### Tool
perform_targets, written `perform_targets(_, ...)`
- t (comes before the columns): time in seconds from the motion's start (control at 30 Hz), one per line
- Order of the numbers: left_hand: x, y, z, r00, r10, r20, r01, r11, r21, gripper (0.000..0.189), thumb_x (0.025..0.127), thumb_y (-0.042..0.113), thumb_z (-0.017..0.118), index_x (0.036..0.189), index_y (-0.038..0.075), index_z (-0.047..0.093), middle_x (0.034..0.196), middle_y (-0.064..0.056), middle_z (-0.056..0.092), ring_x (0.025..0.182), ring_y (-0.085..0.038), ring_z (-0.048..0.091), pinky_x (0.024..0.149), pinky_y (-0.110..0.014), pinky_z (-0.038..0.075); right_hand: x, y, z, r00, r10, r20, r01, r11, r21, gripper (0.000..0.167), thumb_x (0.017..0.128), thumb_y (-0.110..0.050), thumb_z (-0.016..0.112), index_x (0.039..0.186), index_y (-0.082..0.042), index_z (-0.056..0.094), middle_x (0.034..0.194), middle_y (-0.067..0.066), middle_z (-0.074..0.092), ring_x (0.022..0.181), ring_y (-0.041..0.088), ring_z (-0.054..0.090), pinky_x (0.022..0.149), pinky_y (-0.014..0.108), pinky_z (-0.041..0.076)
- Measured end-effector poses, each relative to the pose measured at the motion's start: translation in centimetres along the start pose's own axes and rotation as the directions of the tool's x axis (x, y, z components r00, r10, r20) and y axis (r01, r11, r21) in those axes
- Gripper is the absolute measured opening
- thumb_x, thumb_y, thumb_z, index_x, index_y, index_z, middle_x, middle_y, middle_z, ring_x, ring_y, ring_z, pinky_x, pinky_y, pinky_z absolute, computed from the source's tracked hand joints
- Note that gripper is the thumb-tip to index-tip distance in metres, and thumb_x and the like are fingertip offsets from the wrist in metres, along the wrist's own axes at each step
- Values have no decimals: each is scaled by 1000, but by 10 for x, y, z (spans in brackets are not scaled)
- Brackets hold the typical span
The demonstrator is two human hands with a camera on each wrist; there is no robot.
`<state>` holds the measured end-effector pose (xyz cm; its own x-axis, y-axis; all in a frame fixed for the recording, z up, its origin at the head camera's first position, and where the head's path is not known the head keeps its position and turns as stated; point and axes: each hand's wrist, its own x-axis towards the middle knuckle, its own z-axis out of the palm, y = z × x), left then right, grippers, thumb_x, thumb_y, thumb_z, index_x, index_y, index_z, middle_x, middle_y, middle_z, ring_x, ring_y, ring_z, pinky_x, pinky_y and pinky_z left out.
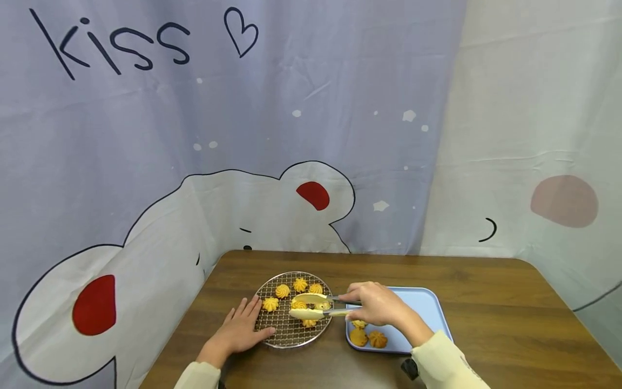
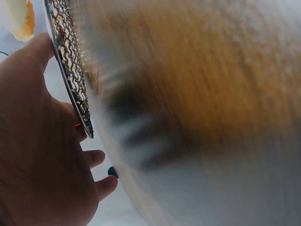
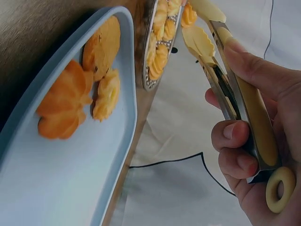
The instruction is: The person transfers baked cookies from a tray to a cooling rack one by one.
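Note:
My right hand [image 1: 381, 305] grips cream-tipped tongs [image 1: 308, 314] by the handles, held level over a round wire rack [image 1: 291, 338]. The tongs' tips are spread apart, and a yellow piped cookie [image 1: 299, 305] shows between them. Several more swirled cookies [image 1: 282, 291] lie on the rack. My left hand [image 1: 241, 327] rests on the rack's left rim with its fingers spread. In the left wrist view, the thumb lies along the rack's edge [image 2: 70, 77]. The right wrist view shows the fingers curled round the tongs' handle [image 3: 256, 117].
A light blue tray [image 1: 423, 305] stands right of the rack, under my right forearm. Browned cookies [image 1: 378, 339] lie in its near left corner. Both sit on a brown wooden table [image 1: 491, 313], with a printed curtain [image 1: 389, 135] behind.

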<state>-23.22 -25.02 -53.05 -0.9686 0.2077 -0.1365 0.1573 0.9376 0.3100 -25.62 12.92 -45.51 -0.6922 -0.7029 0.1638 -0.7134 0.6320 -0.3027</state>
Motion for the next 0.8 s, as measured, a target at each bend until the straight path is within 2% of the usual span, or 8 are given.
perform_targets(0.17,0,1,-2,1000,0,7,0,1000,1,98,93,70,54,158,1,31,167,-16,23,153,-45,17,119,-68,15,7,-3,3,1000,2,8,-2,1000,0,46,86,-36,82,127,-18,74,109,-6,70,87,13,66,75,32,54)
perform_targets(0.5,-3,1,-3,1000,13,12,-13,1000,-7,96,94,68,54,158,1,31,167,-16,22,153,-45,17,119,-67,15,23,-9,14,1000,-16,14,16,999,-35,44,83,-36,84,125,-22,75,101,-7,68,82,8,63,74,31,54)
perform_targets(0.8,-2,-1,1,999,46,-9,-47,999,-4,96,95,67,53,157,-3,31,166,-21,22,151,-48,17,118,-70,13,33,-12,24,999,26,29,-25,999,-46,44,83,-37,83,124,-24,76,106,-12,68,94,13,67,83,37,56)
